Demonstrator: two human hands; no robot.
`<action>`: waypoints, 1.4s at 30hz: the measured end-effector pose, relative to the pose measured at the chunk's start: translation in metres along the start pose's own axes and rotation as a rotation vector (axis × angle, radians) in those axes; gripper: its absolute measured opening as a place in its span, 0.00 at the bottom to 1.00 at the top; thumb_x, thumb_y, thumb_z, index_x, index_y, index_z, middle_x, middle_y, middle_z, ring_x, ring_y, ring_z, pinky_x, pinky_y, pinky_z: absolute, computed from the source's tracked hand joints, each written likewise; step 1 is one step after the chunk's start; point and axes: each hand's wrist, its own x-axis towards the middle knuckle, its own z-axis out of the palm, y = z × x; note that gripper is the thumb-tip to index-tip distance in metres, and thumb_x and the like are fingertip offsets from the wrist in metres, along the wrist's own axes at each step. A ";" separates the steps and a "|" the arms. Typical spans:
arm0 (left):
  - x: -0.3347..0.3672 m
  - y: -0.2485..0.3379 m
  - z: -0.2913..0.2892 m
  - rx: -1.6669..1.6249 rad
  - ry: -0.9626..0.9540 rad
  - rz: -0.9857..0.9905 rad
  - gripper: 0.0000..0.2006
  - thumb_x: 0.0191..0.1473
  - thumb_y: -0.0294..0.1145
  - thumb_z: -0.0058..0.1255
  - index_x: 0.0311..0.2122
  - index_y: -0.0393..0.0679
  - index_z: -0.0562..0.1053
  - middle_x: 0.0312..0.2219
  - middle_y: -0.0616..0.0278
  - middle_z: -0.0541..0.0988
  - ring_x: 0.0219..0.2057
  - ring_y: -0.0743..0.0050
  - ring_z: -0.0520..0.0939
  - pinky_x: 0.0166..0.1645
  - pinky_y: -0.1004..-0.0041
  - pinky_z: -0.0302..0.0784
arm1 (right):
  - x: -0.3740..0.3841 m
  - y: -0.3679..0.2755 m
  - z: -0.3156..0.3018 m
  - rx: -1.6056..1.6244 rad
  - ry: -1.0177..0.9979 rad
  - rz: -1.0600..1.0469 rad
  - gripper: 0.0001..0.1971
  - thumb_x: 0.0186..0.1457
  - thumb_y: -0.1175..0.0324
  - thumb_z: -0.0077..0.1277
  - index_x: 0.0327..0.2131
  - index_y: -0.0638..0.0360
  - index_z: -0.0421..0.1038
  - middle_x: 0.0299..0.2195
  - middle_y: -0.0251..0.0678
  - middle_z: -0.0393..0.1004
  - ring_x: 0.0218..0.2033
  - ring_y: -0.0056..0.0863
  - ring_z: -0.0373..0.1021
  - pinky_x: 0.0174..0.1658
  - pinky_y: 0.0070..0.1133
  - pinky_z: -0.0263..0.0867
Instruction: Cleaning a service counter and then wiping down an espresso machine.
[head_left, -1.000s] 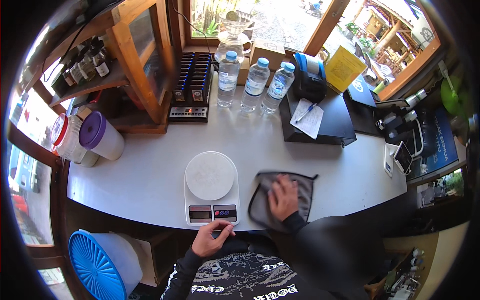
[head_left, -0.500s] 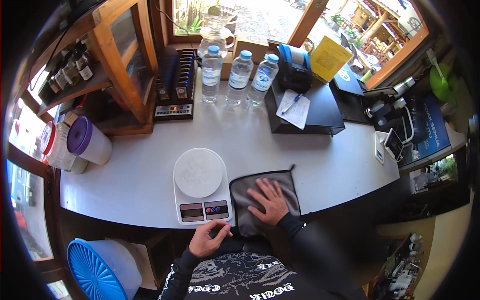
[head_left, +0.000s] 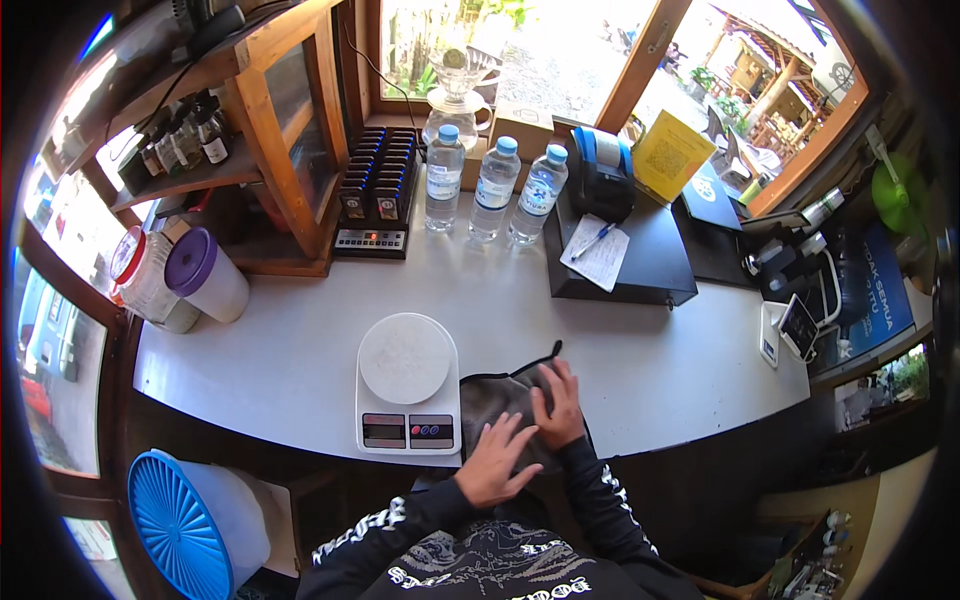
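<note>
A grey cloth (head_left: pixel 484 402) with black edging lies rumpled at the counter's front edge, its small black loop pointing away from me. My right hand (head_left: pixel 562 410) rests on the cloth's right part, fingers bent and apart. Over its near left part is my left hand (head_left: pixel 495 462), fingers spread; contact with the fabric is unclear. Directly left of the cloth stands a white kitchen scale (head_left: pixel 408 385) with a round platform, nothing on it. Both hands hide some of the cloth.
Three water bottles (head_left: pixel 494 195) stand at the back beside a black charging rack (head_left: pixel 375 190). A black box (head_left: pixel 640 270) bears a notepad, pen and small printer. Lidded jars (head_left: pixel 215 280) sit left. A blue-lidded tub (head_left: pixel 180 525) is below the counter.
My left hand has come from below the scale over to the cloth and opened. The cloth's far right corner has shifted left and become rumpled under my right hand. The view has shifted slightly.
</note>
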 end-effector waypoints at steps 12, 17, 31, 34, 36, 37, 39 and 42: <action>0.125 -0.068 0.031 0.589 0.335 -0.364 0.41 0.55 0.63 0.38 0.64 0.41 0.53 0.64 0.40 0.48 0.67 0.47 0.44 0.65 0.42 0.29 | -0.028 0.005 -0.063 0.258 0.264 0.058 0.14 0.52 0.79 0.47 0.43 0.63 0.69 0.45 0.47 0.70 0.49 0.43 0.67 0.53 0.32 0.62; 0.113 -0.024 0.074 0.580 0.079 -0.098 0.38 0.55 0.60 0.38 0.64 0.44 0.54 0.64 0.44 0.50 0.67 0.47 0.46 0.65 0.41 0.33 | -0.028 0.021 -0.082 0.263 0.309 0.083 0.12 0.52 0.79 0.48 0.42 0.63 0.69 0.44 0.47 0.71 0.47 0.44 0.68 0.51 0.32 0.64; 0.029 0.036 0.029 -0.420 -0.055 -0.227 0.09 0.56 0.27 0.52 0.40 0.36 0.75 0.33 0.53 0.81 0.36 0.63 0.82 0.46 0.72 0.75 | 0.026 0.111 -0.055 -0.500 0.073 0.310 0.38 0.54 0.42 0.45 0.61 0.56 0.56 0.64 0.47 0.51 0.66 0.45 0.43 0.63 0.52 0.34; 0.014 0.040 0.011 -0.426 0.038 -0.295 0.07 0.56 0.26 0.52 0.39 0.36 0.76 0.32 0.55 0.82 0.36 0.68 0.82 0.44 0.73 0.75 | 0.035 0.077 -0.030 -0.332 -0.096 -0.029 0.31 0.57 0.48 0.45 0.60 0.54 0.59 0.62 0.45 0.54 0.65 0.44 0.47 0.63 0.49 0.39; 0.003 0.038 -0.002 -0.444 0.097 -0.342 0.07 0.57 0.26 0.51 0.39 0.35 0.76 0.32 0.56 0.82 0.36 0.71 0.82 0.44 0.74 0.75 | 0.029 0.058 -0.015 -0.194 -0.214 -0.264 0.27 0.58 0.52 0.45 0.59 0.52 0.60 0.62 0.44 0.56 0.64 0.44 0.50 0.63 0.47 0.42; -0.003 0.036 -0.006 -0.461 0.106 -0.359 0.07 0.57 0.27 0.51 0.39 0.35 0.76 0.32 0.57 0.82 0.36 0.73 0.82 0.44 0.75 0.75 | 0.028 0.051 -0.010 -0.056 -0.326 -0.486 0.24 0.59 0.57 0.45 0.58 0.51 0.61 0.61 0.43 0.58 0.63 0.43 0.52 0.63 0.45 0.45; -0.015 0.029 -0.013 -0.472 0.123 -0.366 0.08 0.57 0.27 0.51 0.39 0.35 0.76 0.31 0.57 0.82 0.35 0.72 0.82 0.43 0.76 0.75 | 0.043 0.052 -0.009 -0.078 -0.334 -0.500 0.22 0.59 0.61 0.44 0.57 0.50 0.62 0.60 0.42 0.59 0.62 0.43 0.54 0.63 0.43 0.46; -0.025 0.023 -0.022 -0.508 0.108 -0.358 0.08 0.57 0.28 0.51 0.40 0.36 0.76 0.31 0.57 0.82 0.35 0.73 0.82 0.42 0.76 0.74 | 0.072 0.057 -0.003 -0.111 -0.224 -0.375 0.19 0.59 0.65 0.43 0.54 0.53 0.66 0.58 0.43 0.63 0.60 0.45 0.57 0.62 0.41 0.49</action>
